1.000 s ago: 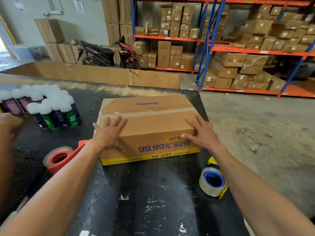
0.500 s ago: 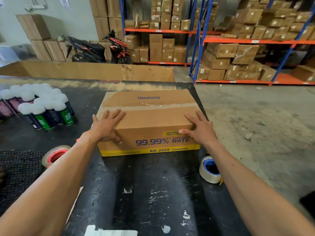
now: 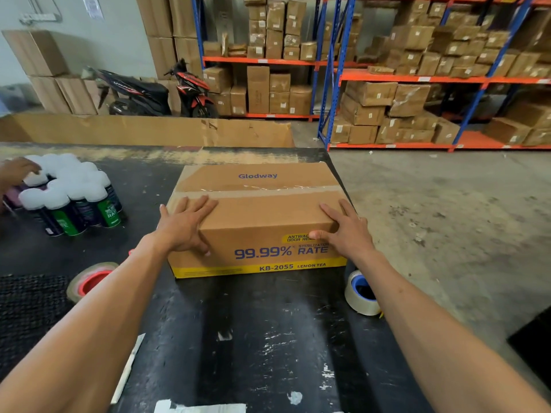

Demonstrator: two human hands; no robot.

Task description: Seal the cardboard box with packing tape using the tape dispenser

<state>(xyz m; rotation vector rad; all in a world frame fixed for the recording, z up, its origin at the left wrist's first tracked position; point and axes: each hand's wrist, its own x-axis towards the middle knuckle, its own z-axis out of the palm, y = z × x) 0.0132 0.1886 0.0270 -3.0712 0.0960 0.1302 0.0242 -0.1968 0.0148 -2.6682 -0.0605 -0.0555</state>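
A brown cardboard box [image 3: 262, 216] printed "Glodway" and "99.99% RATE" lies on the black table [image 3: 253, 338], with a strip of clear tape along its top seam. My left hand [image 3: 185, 225] grips its near left corner, fingers spread on the top and thumb on the front face. My right hand [image 3: 346, 231] holds the near right corner the same way. A red tape dispenser with a roll [image 3: 89, 280] lies left of the box, partly hidden by my left forearm. A roll of clear tape with a blue core [image 3: 359, 293] stands by my right forearm.
Several spray cans with white caps [image 3: 71, 195] stand at the left, and another person's hand [image 3: 15, 171] touches them. A black mesh mat [image 3: 26, 311] lies at the near left. The table's right edge drops to a concrete floor [image 3: 447, 219]. Shelving with boxes [image 3: 417, 84] and a scooter [image 3: 155, 90] stand behind.
The box and both my hands have shifted slightly away from me across the table. Another person's hand has come in at the far left onto the cans.
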